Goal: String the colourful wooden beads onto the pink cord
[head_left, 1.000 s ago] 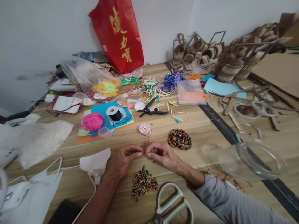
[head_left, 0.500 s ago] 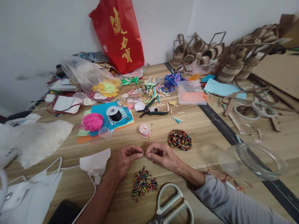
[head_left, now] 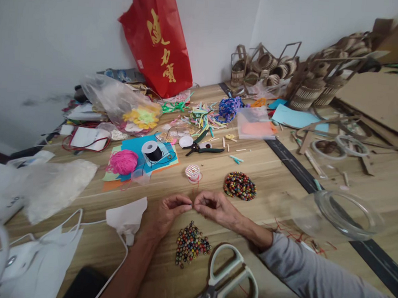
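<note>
A wooden counter [head_left: 269,170] is strewn with craft supplies, and white-handled scissors [head_left: 211,288] are laid on it. Beyond the scissors, the left hand [head_left: 169,212] and right hand [head_left: 223,212] are held nearly tip to tip, thumb and finger pinched; what is gripped cannot be told. Farther beyond the scissors, a bead coil [head_left: 240,186] is set. Just left of them, loose beads [head_left: 192,245] are piled; well beyond, a small spool [head_left: 192,171] is placed.
</note>
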Demonstrator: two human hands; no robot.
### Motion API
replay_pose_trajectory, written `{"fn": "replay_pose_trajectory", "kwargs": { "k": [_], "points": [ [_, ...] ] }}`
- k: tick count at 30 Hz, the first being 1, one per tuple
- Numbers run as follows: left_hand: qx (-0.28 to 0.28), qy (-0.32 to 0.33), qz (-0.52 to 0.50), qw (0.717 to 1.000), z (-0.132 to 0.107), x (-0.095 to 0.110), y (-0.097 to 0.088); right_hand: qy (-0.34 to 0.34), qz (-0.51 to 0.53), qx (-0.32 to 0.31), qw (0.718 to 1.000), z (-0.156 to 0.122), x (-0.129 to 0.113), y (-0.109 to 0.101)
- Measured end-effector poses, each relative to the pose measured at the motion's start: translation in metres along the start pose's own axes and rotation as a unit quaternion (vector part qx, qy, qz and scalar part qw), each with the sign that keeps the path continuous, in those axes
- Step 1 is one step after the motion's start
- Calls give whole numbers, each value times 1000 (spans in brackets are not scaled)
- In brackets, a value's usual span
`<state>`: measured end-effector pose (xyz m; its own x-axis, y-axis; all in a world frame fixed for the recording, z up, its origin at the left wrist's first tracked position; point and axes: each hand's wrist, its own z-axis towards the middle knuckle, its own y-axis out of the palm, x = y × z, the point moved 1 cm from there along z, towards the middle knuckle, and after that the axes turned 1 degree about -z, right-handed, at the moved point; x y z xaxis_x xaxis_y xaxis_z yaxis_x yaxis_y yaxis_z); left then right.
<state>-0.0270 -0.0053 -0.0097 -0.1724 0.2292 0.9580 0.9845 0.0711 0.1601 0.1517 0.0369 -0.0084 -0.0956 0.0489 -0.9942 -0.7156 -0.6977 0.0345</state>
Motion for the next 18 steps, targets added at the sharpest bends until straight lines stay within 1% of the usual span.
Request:
{"fn": "replay_pose_trajectory", "kwargs": {
  "k": [5, 18],
  "points": [
    [-15, -2, 18, 1000, -1, 1, 0, -12, -19, -1, 1000, 0, -2, 0],
    [-3, 2, 20, 1000, -2, 6, 6, -14, -37, 5, 999, 0, 0, 0]
  ]
}}
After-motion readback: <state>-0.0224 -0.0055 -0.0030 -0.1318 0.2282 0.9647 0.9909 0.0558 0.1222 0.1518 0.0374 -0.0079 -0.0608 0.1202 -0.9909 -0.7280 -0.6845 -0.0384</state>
